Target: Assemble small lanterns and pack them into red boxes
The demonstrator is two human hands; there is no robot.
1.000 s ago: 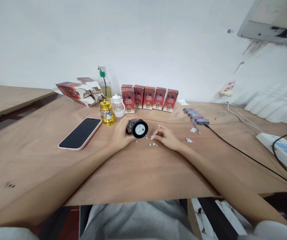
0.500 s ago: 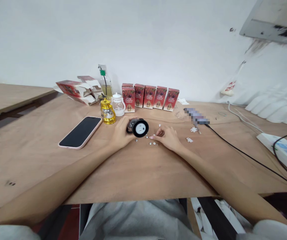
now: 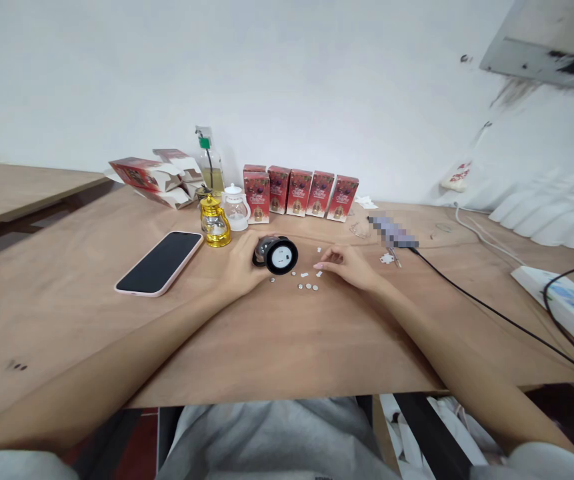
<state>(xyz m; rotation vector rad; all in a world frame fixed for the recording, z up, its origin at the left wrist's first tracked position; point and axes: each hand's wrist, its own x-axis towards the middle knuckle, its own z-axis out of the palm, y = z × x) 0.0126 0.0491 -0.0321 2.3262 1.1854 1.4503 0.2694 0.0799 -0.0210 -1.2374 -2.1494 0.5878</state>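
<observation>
My left hand (image 3: 243, 267) is closed around a small black lantern (image 3: 263, 248), which lies tipped on its side. Its round base with a white disc (image 3: 281, 257) faces me. Just right of it, my right hand (image 3: 349, 265) hovers low over the table, thumb and fingers parted, with nothing visible between them. Below the fingertips lie several small silver button cells (image 3: 309, 287) and small white tabs (image 3: 305, 275). A gold lantern (image 3: 215, 223) and a white lantern (image 3: 235, 208) stand upright beyond my left hand.
Red printed boxes (image 3: 299, 193) stand in a row near the wall; opened boxes (image 3: 147, 177) lie at the left. A pink-cased phone (image 3: 160, 263) rests left of my hand. Behind the lanterns is a pump bottle (image 3: 213, 175). A black cable (image 3: 481, 301) crosses the right side by a white power strip (image 3: 561, 303).
My right hand has drawn back to the right from the small pieces, and its thumb and fingers have parted. White tabs now show where its fingertips were. The left hand keeps the lantern in place.
</observation>
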